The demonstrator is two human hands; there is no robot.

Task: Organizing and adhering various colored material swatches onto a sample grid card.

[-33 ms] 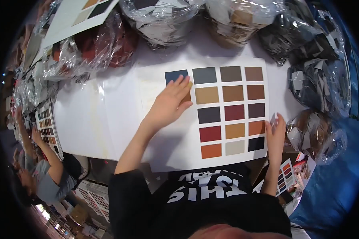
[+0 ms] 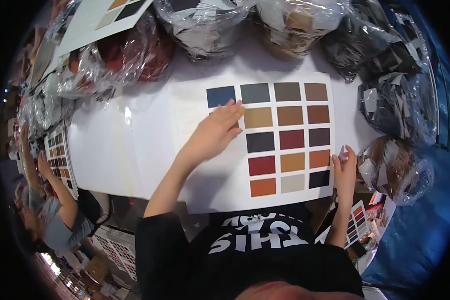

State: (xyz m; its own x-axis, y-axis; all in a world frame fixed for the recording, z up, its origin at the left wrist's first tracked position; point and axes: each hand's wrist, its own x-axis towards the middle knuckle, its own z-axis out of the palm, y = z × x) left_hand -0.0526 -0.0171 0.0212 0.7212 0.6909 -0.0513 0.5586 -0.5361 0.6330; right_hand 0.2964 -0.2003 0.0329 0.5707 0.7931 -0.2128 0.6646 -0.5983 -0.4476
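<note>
A white sample card [image 2: 195,192] lies on the table before me, with rows of coloured rectangular swatches: blue, grey, tan, brown, dark red, orange, cream and black. My left hand [image 2: 217,132] rests on its left part, fingers stretched out, covering most of a brown swatch [image 2: 233,120]. The fingertips reach the tan swatch [image 2: 258,117], and a small yellowish spot shows at one tip. Just below the left fingers' line, a dark grey swatch [image 2: 260,142] is uncovered. At the card's right edge, my right hand [image 2: 346,167] has its fingers curled round a small greyish thing, too unclear to name.
Clear plastic bags of cut pieces ring the table: reddish [image 2: 130,55], grey [image 2: 205,35], tan [image 2: 297,35], dark [image 2: 392,105] and brown [image 2: 387,162]. Another swatch card [image 2: 92,30] lies atop the left bags. At far left a person [image 2: 60,220] handles a swatch card [image 2: 60,155].
My left hand has slid slightly down toward me, uncovering the dark blue swatch in the top row. The right hand has hardly moved, and the whole view has shifted a little.
</note>
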